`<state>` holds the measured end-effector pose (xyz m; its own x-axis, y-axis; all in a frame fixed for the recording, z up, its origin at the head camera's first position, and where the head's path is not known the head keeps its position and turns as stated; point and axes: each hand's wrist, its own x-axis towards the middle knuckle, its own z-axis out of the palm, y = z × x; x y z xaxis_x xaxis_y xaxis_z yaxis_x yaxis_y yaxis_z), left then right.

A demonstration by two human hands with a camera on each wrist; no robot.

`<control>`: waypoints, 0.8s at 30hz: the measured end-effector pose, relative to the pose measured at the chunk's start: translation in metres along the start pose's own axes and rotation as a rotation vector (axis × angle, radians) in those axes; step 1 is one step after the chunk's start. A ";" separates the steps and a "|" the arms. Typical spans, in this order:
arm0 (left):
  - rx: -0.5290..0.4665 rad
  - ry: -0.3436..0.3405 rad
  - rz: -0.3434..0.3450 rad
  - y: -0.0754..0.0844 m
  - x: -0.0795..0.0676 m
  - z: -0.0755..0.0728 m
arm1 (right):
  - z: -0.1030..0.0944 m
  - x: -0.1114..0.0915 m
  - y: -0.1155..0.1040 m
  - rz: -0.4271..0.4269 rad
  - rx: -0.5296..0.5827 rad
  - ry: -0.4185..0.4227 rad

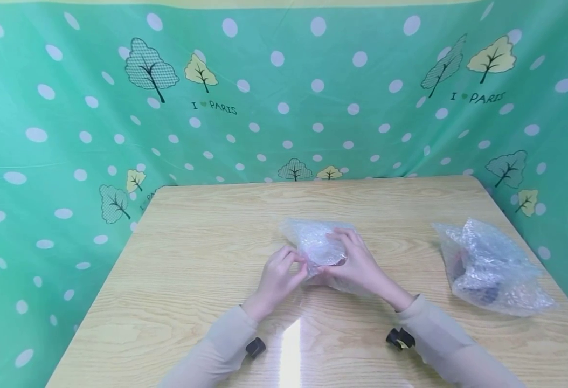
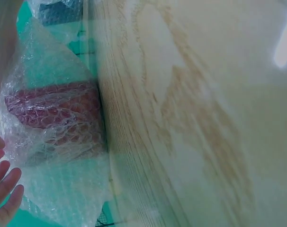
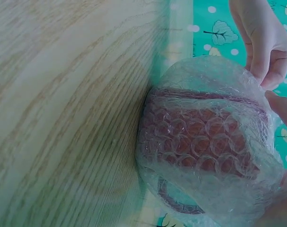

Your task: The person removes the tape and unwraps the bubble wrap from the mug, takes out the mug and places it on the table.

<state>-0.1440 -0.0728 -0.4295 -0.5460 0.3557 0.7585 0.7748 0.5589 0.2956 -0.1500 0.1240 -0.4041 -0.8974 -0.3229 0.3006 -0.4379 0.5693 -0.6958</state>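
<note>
In the head view a reddish-brown mug [image 3: 200, 137] wrapped in clear bubble wrap [image 1: 318, 240] stands near the middle of the table. The right wrist view shows a loop like a handle through the plastic. My left hand [image 1: 276, 277] is at the parcel's near left side, thumb and forefinger pinching an edge of the wrap. From the right, my right hand [image 1: 357, 261] grips the wrapped mug, its fingers spread over the top and its thumb on the near side. Bubble wrap spreads out loosely beyond the mug on both sides in the left wrist view.
A second bubble-wrap parcel [image 1: 492, 269] lies near the right table edge, something dark blue and reddish inside it. The wooden table [image 1: 192, 231] backs onto a green dotted cloth [image 1: 264, 124]. Light reflects off the table's front.
</note>
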 end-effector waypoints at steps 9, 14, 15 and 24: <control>-0.044 -0.030 -0.014 -0.001 -0.002 -0.003 | -0.001 0.000 0.001 0.004 0.010 0.001; -0.101 -0.054 -0.052 0.000 -0.002 -0.004 | 0.000 0.001 0.002 -0.003 0.001 0.002; -0.117 -0.057 -0.078 0.001 -0.002 -0.004 | 0.000 0.002 0.003 -0.006 -0.002 0.003; -0.198 -0.041 -0.219 0.002 -0.003 0.000 | 0.001 0.002 0.005 -0.007 -0.003 0.002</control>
<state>-0.1412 -0.0729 -0.4316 -0.7163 0.2754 0.6412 0.6822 0.4698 0.5603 -0.1543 0.1255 -0.4071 -0.8944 -0.3252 0.3071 -0.4445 0.5696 -0.6914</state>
